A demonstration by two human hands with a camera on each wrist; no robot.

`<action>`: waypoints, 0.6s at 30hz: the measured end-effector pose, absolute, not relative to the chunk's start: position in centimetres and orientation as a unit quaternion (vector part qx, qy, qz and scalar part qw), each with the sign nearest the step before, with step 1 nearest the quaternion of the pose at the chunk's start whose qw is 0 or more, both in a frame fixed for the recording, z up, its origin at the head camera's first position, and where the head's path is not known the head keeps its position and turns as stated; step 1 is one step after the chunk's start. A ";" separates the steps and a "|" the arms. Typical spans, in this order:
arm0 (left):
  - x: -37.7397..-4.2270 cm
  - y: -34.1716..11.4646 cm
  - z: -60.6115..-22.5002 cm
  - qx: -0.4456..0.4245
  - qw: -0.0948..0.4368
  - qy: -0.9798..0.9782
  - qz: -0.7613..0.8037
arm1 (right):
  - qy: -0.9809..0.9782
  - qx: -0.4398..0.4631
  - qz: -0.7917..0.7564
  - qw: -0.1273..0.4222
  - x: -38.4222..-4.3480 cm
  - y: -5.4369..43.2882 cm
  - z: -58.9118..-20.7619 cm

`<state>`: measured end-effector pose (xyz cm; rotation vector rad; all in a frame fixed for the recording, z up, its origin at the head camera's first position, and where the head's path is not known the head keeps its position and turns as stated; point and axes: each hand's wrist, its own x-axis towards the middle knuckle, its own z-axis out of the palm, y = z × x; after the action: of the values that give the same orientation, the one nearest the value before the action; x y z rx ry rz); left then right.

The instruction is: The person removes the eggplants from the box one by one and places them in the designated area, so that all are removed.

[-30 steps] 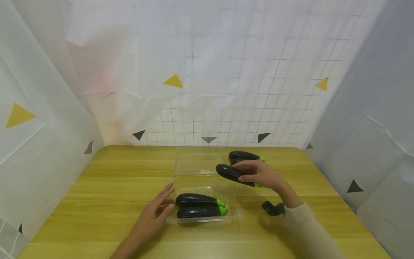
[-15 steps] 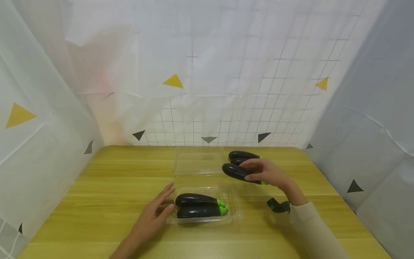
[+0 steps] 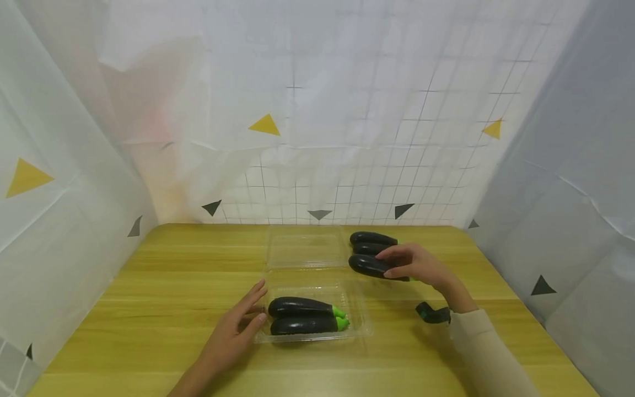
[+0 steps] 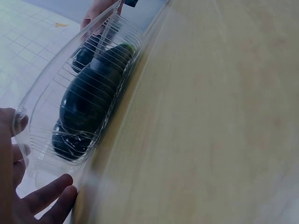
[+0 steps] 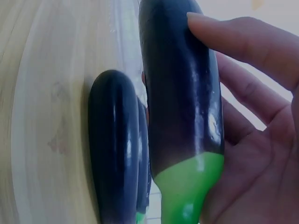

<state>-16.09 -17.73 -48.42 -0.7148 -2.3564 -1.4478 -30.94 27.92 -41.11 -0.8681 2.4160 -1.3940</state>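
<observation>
My right hand (image 3: 421,269) holds a dark eggplant (image 3: 366,265) with a green stem end, thumb on one side and fingers on the other, as the right wrist view shows. Just behind it, two more eggplants (image 3: 369,238) lie side by side on the table. My left hand (image 3: 232,330) rests by the left end of a clear plastic clamshell container (image 3: 310,338), fingers spread, fingertips right at its wall. Inside the container lie two eggplants (image 3: 300,306), green ends to the right. In the left wrist view the eggplants (image 4: 88,100) show through the ribbed wall.
The container's clear lid (image 3: 302,251) lies folded back toward the rear wall (image 3: 317,165), just left of the eggplant group. White sheets with yellow and dark triangles enclose the wooden table (image 3: 173,298) at the back and sides. A dark strap-like piece (image 3: 432,313) hangs at the right wrist.
My right hand has moved to the right with the eggplant, bringing it close in front of the two at the back. My left hand and the container have stayed in place.
</observation>
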 end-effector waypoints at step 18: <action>-16.1 -17.7 -48.3 -0.246 0.140 -0.817 -0.503 | 0.842 -0.251 -0.468 0.095 -32.0 30.0 -42.8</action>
<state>-16.05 -17.73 -48.33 -0.7109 -2.3589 -1.4532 -32.01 30.01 -42.77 -0.7450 2.4960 -1.3874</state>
